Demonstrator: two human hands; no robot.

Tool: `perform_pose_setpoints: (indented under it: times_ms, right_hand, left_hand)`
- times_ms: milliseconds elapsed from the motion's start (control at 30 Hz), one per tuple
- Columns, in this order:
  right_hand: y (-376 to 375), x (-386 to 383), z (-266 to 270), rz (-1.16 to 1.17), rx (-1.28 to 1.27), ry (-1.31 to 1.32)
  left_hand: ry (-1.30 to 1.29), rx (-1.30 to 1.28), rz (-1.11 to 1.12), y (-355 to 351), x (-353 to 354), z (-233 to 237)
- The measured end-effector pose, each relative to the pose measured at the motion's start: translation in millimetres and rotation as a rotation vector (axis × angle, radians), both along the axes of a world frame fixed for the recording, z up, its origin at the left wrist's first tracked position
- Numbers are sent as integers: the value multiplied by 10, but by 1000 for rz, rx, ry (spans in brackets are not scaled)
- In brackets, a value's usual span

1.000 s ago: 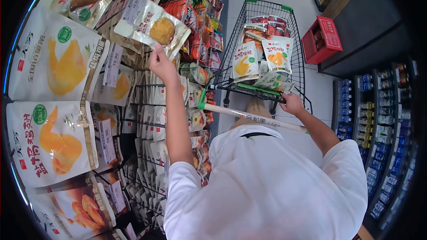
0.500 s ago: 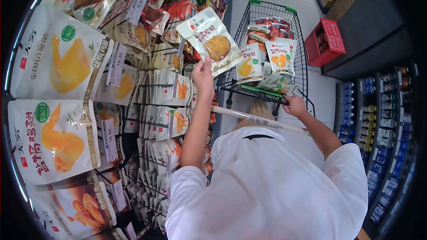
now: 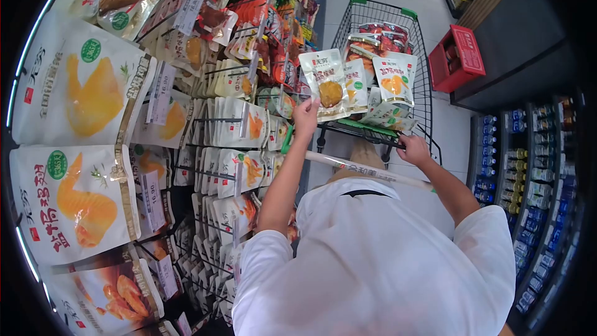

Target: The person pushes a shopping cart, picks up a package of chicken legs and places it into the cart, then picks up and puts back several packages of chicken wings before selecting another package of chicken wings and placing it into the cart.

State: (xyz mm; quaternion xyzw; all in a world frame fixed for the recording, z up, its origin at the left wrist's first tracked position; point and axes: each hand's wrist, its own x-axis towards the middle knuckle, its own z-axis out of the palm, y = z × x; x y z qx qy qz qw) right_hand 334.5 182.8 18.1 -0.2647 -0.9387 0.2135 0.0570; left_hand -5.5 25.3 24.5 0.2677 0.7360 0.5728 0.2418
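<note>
Head view: a flat white packet picturing golden-brown food point(image 3: 326, 74) is pinched, unreleased, in the left hand point(image 3: 306, 118) by the black wire cart point(image 3: 408, 14), where white pouches point(image 3: 394, 81) already lie, while the right hand point(image 3: 413, 149) curls at its near edge, grip unclear.

The crate point(image 3: 457, 59) is red, the shirt point(image 3: 379, 249) plain white, the belt point(image 3: 364, 193) black.

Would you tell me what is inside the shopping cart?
Inside the shopping cart lie white pouches nearer the handle and red packets beyond. The held pouch, in the left hand, partly covers one white pouch; anything beneath the pile is hidden.
</note>
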Motion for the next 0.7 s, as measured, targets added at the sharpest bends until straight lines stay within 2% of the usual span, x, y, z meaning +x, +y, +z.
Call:
perform_pose_setpoints:
  times_ms: [33,100,200,300,367,433,500,600,700]
  right_hand:
    - [-10,-28,24,10,-8,31]
    - [-42,-55,40,2,-17,5]
    - [-21,-30,45,0,7,-14]
    - [-18,-46,85,-10,-12,-81]
    - [11,-12,36,-19,2,-76]
    - [-15,-36,7,-16,-13,-53]
    - [-43,-58,23,-22,-30,-47]
    - [-14,-49,9,-20,-19,-39]
    - [-14,-40,-8,-21,17,-31]
  left_hand:
    - [-98,126,44,10,73,-42]
    - [-56,2,-22,-50,2,-114]
    - [-121,248,47,68,160,-67]
    - [-108,107,-57,14,34,-287]
    - [-9,50,-45,-3,97,30]
    - [-1,55,16,8,31,-232]
    - [-22,22,34,-41,14,-155]
    - [-17,110,204,-66,-9,-15]
    - [-5,268,366,-159,-233,566]
